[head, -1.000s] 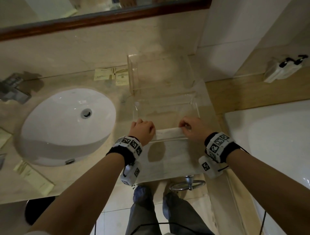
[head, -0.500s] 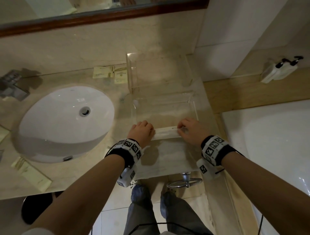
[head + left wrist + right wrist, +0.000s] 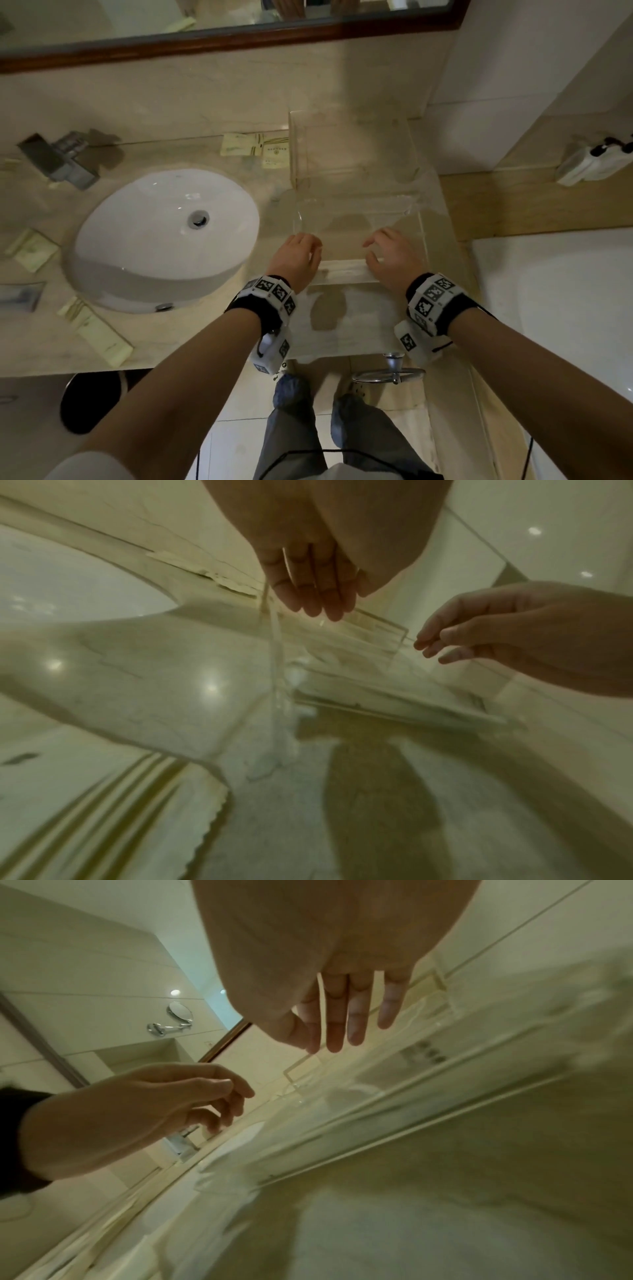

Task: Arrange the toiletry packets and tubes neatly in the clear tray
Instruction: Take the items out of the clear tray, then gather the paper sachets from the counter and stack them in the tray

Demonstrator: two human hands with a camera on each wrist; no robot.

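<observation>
A: Where is the tray [image 3: 356,219]?

B: On the counter [image 3: 191,329], right of the sink [image 3: 161,236], with its far end just in front of a taller clear box [image 3: 349,150] by the wall. One long white packet [image 3: 346,270] lies crosswise inside the tray, against the near wall.

A: And the hands?

B: Both are over the near end of the tray. The left hand [image 3: 297,259] sits at the left end of the packet, the right hand [image 3: 394,257] at the right end. In the left wrist view the left hand's fingers [image 3: 318,596] are straight and close together, pointing down toward the tray, holding nothing. In the right wrist view the right hand's fingers [image 3: 346,1015] are likewise straight and slightly spread, empty.

A: Do they touch the packet?

B: I cannot tell; the fingertips are just above or at it, but neither hand pinches it.

A: Other packets?

B: Several lie outside the tray. A few yellowish sachets [image 3: 253,150] sit against the wall left of the clear box, a long packet [image 3: 99,335] lies at the counter's near edge left of the sink, and another [image 3: 32,248] lies at the far left. A tap [image 3: 58,161] stands behind the sink, below the mirror [image 3: 239,31].
</observation>
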